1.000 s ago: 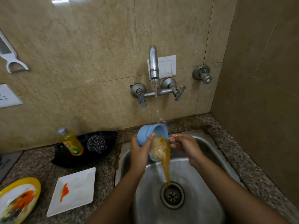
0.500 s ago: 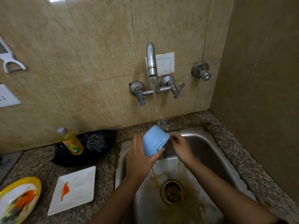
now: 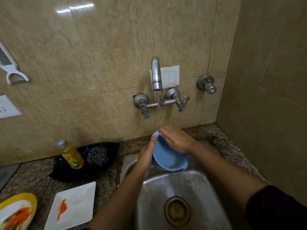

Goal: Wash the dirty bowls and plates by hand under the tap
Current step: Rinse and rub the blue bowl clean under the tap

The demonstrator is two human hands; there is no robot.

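Blue bowl (image 3: 167, 156), upside down before, now mouth-up at frame centre over the sink (image 3: 166, 188)'s back edge, under the running tap (image 3: 156, 73), left hand (image 3: 145, 159) gripping its side, right hand (image 3: 176, 138) flat across its rim, yellow bottle (image 3: 71, 154)'s label unreadable.

The light is dim and warm. Glare shines on the wall tile (image 3: 74, 8) at top left; the yellow plate (image 3: 16, 211) is blurred.

Light blue plastic bowl (image 3: 167, 159); white square plate (image 3: 73, 206) smeared orange; yellow-rimmed plate (image 3: 25, 199), blurred, perhaps orange-green; speckled granite counter (image 3: 29, 178).
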